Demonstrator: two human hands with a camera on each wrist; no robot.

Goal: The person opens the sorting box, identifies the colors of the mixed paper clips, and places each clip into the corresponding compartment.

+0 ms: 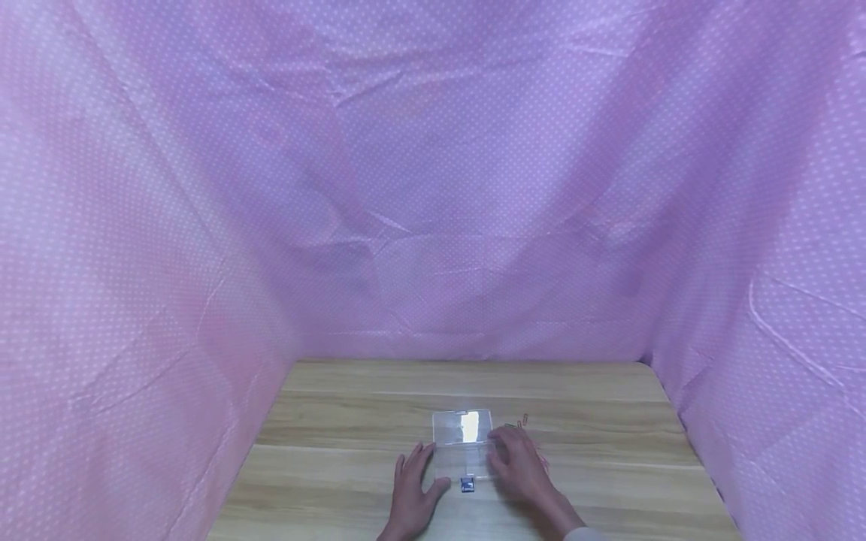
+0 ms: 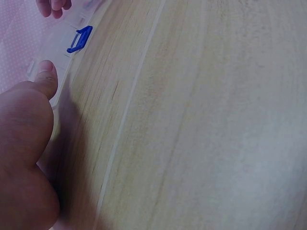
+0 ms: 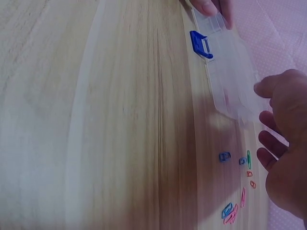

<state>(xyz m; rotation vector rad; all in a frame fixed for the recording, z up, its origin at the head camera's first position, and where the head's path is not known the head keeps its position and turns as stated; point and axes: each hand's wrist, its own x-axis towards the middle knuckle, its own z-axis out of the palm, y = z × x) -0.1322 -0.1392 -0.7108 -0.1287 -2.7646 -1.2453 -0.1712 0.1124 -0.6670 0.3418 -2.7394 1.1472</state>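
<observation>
A clear plastic box [image 1: 449,460] with a blue latch [image 1: 467,485] at its front lies on the table, its clear lid [image 1: 446,427] folded back behind it. My left hand [image 1: 411,492] rests against the box's left side, fingers extended, thumb [image 2: 47,76] at the front edge. At the right side, my right hand [image 1: 519,467] has its fingertips near the lid's edge and the hinge line. In the right wrist view one digit [image 3: 266,87] of that hand reaches to the box while the other fingers bend loosely. Contact with the lid is hard to tell.
Coloured paper clips, among them a green one [image 3: 249,159] and a pink one [image 3: 242,197], lie right of the box. Blue clips [image 3: 224,156] are there too. Pink dotted cloth [image 1: 433,188] surrounds the wooden table [image 1: 325,421] at the back and sides.
</observation>
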